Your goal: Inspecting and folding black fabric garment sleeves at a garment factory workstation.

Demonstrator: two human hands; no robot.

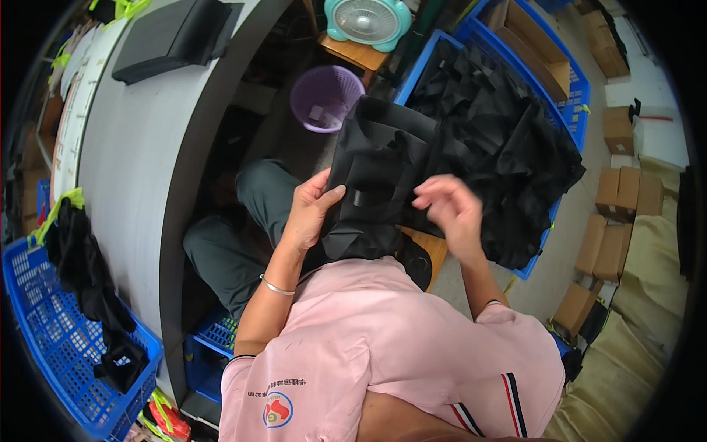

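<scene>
My left hand (313,211) grips the left edge of a black fabric piece (379,158), thumb on top and fingers behind it. The piece lies tilted over my lap, with a flap or layered fold near its far end and a small black strap across its middle. Just off its right edge hovers my right hand (455,214), fingers bent and smeared by motion. Whether anything is between those fingers cannot be made out. More black fabric (361,241) bunches at my waist, under the near end of the piece.
To my right, a heap of black fabric pieces (501,140) fills a blue crate (434,55). Ahead are a purple basket (298,96) and a teal fan (405,22). A grey table (136,140) with stacked black material (166,40) runs along the left, beside another blue crate (55,331).
</scene>
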